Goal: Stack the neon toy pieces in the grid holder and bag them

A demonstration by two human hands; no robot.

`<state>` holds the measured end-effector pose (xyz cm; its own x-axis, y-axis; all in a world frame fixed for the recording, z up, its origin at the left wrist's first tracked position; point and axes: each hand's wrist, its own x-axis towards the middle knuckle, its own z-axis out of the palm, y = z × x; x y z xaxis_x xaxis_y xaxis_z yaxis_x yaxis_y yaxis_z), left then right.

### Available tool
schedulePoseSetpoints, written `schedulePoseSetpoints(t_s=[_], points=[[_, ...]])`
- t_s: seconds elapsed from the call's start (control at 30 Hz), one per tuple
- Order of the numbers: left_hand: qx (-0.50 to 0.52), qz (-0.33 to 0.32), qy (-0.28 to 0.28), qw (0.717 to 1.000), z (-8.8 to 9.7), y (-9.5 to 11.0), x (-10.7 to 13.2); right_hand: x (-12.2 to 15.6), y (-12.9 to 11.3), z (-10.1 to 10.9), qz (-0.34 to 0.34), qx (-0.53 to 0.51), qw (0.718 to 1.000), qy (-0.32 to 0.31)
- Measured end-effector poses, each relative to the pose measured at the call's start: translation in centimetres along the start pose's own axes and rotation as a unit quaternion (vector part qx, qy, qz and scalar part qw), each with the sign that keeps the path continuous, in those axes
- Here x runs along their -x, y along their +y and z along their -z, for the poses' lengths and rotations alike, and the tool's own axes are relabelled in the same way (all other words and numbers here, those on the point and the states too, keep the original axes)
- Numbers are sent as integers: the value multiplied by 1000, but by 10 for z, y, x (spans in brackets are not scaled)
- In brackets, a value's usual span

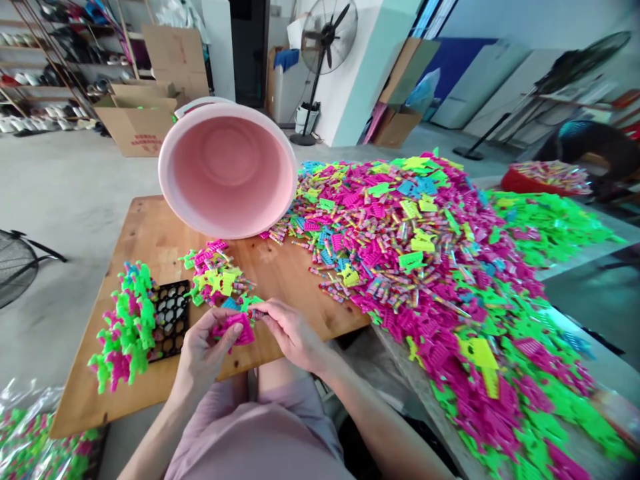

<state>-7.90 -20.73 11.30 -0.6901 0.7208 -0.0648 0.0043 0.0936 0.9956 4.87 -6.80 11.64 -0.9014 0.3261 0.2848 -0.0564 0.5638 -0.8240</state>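
Note:
My left hand (207,343) pinches a magenta plastic toy part (245,331) between thumb and fingers, low over the front of the wooden board. Close beside it, my right hand (290,333) has its thumb and forefinger pressed together. What they hold is too small and covered to make out. Just beyond my fingers lies a small pile of yellow, green and magenta plastic parts (220,280) with a few printed tubes. Left of my left hand, a black grid tray (171,313) shows open round holes. Green and magenta figures (131,320) stand crowded on its left side.
A pink tub (227,167) lies tipped on the wooden board (145,220), its mouth facing me. A large heap of coloured parts and printed tubes (380,227) spreads along the right. A plastic bag of toys (40,433) sits low at left. A standing fan (327,37) is behind.

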Motion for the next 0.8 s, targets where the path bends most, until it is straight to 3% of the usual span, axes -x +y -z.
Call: schedulePoseSetpoints(t_s=[0.13, 0.37, 0.8], points=[[-76, -31, 9, 997, 11, 5, 7, -1, -19, 5, -6, -2, 1000, -18], [-84, -18, -6, 996, 18, 3, 15, -1, -25, -2, -55, 32, 997, -43], [-88, 5, -9, 996, 24, -4, 22, 0, -22, -14, 53, 174, 983, -20]])
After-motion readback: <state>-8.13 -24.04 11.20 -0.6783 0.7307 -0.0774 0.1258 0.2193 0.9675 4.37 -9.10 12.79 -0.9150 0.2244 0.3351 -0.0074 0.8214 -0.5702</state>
